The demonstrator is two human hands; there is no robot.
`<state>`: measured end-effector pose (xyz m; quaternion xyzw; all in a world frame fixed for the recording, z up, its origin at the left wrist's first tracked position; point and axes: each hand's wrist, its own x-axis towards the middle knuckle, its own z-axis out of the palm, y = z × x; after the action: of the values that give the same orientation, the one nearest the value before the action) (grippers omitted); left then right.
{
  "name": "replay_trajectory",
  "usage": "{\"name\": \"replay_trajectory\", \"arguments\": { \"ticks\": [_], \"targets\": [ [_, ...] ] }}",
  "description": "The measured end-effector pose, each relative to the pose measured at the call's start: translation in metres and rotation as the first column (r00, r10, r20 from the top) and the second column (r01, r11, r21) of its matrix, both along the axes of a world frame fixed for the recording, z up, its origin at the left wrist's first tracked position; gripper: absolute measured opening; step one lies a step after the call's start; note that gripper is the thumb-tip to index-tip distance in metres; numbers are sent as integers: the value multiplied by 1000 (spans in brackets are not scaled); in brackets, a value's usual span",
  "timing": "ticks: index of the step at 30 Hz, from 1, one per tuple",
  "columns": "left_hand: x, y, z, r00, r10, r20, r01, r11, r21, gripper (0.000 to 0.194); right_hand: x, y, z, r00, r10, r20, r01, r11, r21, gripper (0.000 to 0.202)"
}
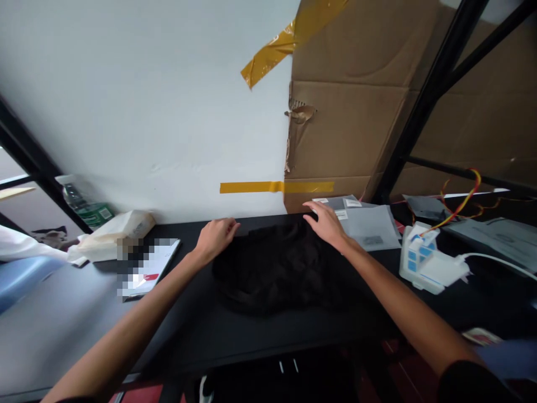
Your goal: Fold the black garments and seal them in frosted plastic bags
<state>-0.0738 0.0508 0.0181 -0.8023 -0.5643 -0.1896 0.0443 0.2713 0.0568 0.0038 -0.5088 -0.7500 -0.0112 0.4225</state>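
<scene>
A crumpled piece of black cloth (272,268), perhaps a garment, lies on the black table (251,336) in front of me. At its far left corner is my left hand (215,239), its fingers curled closed on the cloth's edge; the fingertips are partly hidden. My right hand (327,225) hovers by the far right corner, with thumb and fingers apart and nothing between them. Black on black makes the cloth's folds and outline hard to make out.
Grey plastic pouches (373,224) and a white device with blue panels (428,260) and wires lie to the right. On the left are a flat booklet-like item (161,257), a wrapped pack (121,232) and a green-labelled package (98,214). Behind stands a wall with taped cardboard (344,129).
</scene>
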Motion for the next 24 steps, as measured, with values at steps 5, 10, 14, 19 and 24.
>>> {"name": "replay_trajectory", "arguments": {
  "ticks": [5,10,14,19,24],
  "targets": [
    [17,-40,-24,930,-329,-164,335,942,5,43,-28,-51,-33,951,179,251,-157,982,-108,47],
    [2,-67,-56,897,-378,-229,338,920,-197,75,-35,-97,-64,846,355,398,-180,892,-414,86],
    [-10,-58,-39,920,-379,-98,354,913,-204,60,-26,-83,-49,858,373,353,-208,881,-425,70],
    [-11,9,-14,987,-157,46,162,978,-130,49,-7,-3,-16,909,206,363,-98,951,-294,42],
    [-2,57,-16,966,-254,44,242,836,-492,37,2,46,-2,843,265,469,-20,886,-464,22]
  ]
}}
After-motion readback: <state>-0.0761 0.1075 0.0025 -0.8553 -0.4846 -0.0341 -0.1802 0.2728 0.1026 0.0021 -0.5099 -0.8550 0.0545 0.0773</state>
